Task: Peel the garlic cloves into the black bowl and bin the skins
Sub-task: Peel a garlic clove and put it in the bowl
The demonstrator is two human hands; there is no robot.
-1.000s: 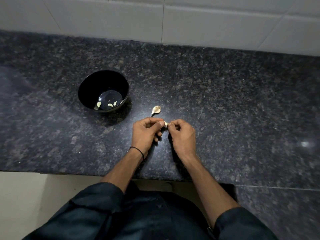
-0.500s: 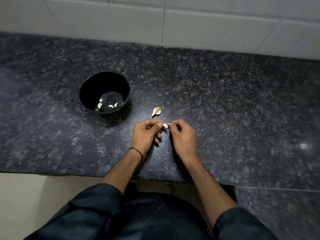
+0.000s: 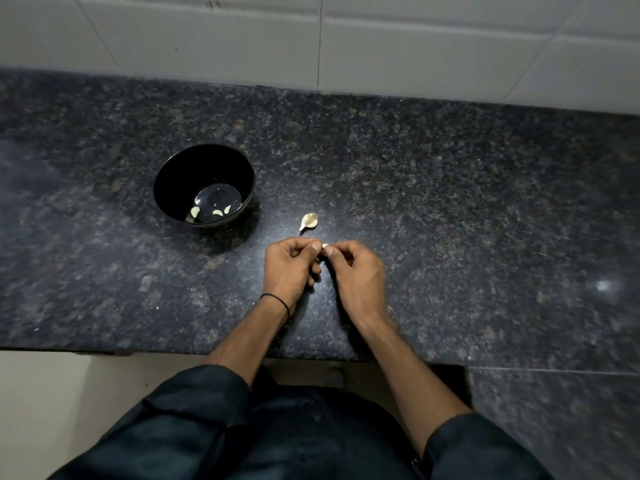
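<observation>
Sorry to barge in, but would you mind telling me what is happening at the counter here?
A person is peeling garlic at a dark stone counter. The left hand and right hand together pinch one small garlic clove between their fingertips. The black bowl, off to the left, holds a few peeled cloves. Another papery piece, either an unpeeled clove or a shed skin, lies on the counter just beyond the hands. No bin is in view.

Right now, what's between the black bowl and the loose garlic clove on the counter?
Nothing: head view shows only bare counter between the bowl and the clove.
</observation>
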